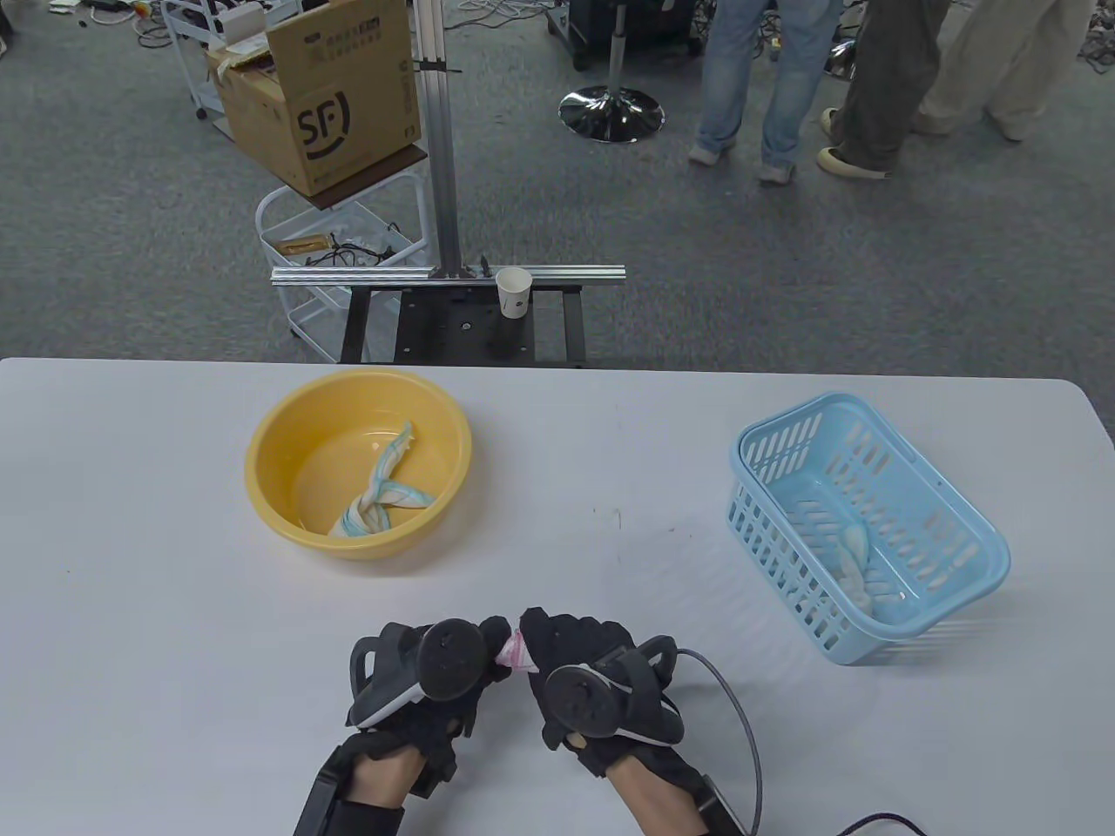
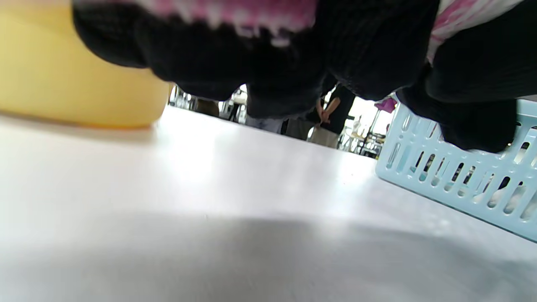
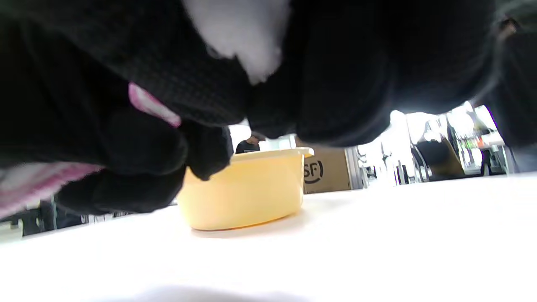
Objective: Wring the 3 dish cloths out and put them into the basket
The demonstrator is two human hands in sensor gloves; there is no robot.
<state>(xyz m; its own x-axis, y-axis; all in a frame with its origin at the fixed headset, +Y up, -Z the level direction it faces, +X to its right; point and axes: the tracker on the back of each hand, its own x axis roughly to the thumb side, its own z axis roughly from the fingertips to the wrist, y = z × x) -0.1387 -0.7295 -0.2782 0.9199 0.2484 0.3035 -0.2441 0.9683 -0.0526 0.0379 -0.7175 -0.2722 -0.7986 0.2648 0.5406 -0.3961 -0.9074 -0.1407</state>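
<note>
Both gloved hands grip one pink-and-white dish cloth (image 1: 512, 650) above the table's front middle; only a short stretch shows between them. My left hand (image 1: 453, 662) holds its left end, my right hand (image 1: 566, 649) its right end. The cloth (image 2: 235, 12) shows pink above my left fingers, and pink and white cloth (image 3: 239, 33) shows among my right fingers. A twisted white-and-blue cloth (image 1: 379, 496) lies in the yellow basin (image 1: 261, 453) at back left. Another white cloth (image 1: 858, 566) lies in the light blue basket (image 1: 766, 431) at right.
The basin (image 3: 247, 193) and the basket (image 2: 453, 176) stand well apart on the white table (image 1: 131, 566). Behind the table stand a metal frame with a paper cup (image 1: 514, 292), a cardboard box (image 1: 335, 96) and several people's legs (image 1: 749, 87).
</note>
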